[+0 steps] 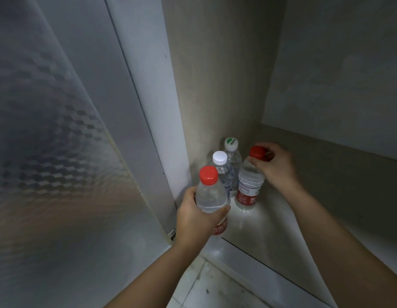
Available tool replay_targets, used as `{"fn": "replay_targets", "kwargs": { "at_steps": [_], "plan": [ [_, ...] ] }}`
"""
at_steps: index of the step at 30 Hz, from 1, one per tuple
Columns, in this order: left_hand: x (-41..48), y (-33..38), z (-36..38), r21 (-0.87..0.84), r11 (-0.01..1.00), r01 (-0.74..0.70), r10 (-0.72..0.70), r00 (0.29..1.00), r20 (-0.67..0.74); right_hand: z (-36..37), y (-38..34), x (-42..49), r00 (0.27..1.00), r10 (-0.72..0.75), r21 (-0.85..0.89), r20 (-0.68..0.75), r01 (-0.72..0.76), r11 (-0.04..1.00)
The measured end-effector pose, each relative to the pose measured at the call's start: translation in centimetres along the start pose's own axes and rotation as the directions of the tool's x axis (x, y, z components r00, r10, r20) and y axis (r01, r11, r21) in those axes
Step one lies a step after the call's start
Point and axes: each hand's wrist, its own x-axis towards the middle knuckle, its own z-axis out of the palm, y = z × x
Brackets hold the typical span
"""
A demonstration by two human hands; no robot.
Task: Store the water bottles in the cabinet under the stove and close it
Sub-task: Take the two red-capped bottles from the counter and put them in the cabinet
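Both hands on red-capped bottles at the open cabinet's left corner.

The left hand (198, 215) wraps a clear plastic red-capped water bottle (209, 196) at the cabinet floor (293, 221) front edge; the right hand (274, 166) pinches the cap of a second red-capped bottle (248, 185) standing inside, beside a white-capped bottle (222, 167) and a green-and-white-capped bottle (232, 150). The patterned grey cabinet door (59, 152) stands open, left.

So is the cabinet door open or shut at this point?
Open. The cabinet door is swung out at left, showing the cabinet floor with bottles standing on it.
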Motion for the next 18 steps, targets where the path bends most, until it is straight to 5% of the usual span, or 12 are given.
{"fn": "replay_targets", "kwargs": {
  "at_steps": [18],
  "plan": [
    [0.0, -0.5, 3.1, -0.025, 1.000, 0.008, -0.005, 0.995, 0.098, -2.4, 1.4, 0.0, 0.982, 0.022, 0.084, 0.185, -0.038, 0.996]
  ]
}}
